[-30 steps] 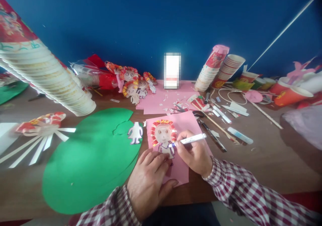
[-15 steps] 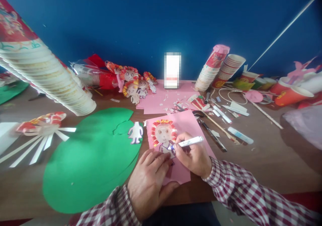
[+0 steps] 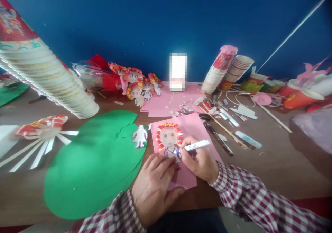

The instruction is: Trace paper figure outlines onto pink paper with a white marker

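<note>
A paper doll [image 3: 169,137] with a red and yellow looped rim round its drawn face lies on a pink sheet [image 3: 203,127]. My right hand [image 3: 198,160] grips a white acrylic marker [image 3: 195,145], its purple tip at the doll's neckline. My left hand [image 3: 158,184] lies flat with its fingers spread over the doll's lower part and the sheet's lower left, hiding what is beneath. Left of the sheet, a small white paper figure with a purple outline [image 3: 140,136] rests at the edge of a big green paper shape [image 3: 95,167].
Tall stacked paper cups [image 3: 64,84] lean at the left, and shorter stacks [image 3: 214,72] stand at the back right. Behind are finished paper dolls [image 3: 135,77] and pink paper with scraps [image 3: 160,105]. Pens, a glue tube [image 3: 248,139] and sticks lie right. A paper-strip piece [image 3: 49,132] is far left.
</note>
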Motion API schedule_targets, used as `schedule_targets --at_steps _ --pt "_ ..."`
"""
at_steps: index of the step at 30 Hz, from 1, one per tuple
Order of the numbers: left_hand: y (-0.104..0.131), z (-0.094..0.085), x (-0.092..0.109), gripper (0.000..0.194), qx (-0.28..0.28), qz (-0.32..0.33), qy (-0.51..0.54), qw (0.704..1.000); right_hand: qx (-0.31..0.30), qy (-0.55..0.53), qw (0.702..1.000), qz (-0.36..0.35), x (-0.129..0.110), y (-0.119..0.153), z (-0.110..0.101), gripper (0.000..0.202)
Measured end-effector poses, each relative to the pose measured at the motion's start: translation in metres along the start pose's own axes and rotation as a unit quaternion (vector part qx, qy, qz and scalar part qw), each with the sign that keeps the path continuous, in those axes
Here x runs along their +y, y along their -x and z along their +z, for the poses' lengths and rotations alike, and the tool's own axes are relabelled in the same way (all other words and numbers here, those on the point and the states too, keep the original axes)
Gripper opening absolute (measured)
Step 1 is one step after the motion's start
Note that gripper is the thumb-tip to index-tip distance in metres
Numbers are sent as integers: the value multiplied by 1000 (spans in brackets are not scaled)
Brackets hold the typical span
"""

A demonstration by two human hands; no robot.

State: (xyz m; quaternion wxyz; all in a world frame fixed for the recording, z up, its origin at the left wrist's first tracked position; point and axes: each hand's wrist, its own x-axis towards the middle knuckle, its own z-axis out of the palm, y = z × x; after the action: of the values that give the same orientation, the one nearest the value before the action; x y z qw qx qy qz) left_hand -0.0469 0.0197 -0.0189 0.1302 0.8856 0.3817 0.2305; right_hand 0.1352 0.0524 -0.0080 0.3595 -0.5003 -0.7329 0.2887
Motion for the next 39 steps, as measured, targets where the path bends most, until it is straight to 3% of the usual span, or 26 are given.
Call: schedule_targets --at_steps 39 --pt "1 3 -2 41 -2 -3 6 1000 -12 -3 1000 -18 3 -1 2 5"
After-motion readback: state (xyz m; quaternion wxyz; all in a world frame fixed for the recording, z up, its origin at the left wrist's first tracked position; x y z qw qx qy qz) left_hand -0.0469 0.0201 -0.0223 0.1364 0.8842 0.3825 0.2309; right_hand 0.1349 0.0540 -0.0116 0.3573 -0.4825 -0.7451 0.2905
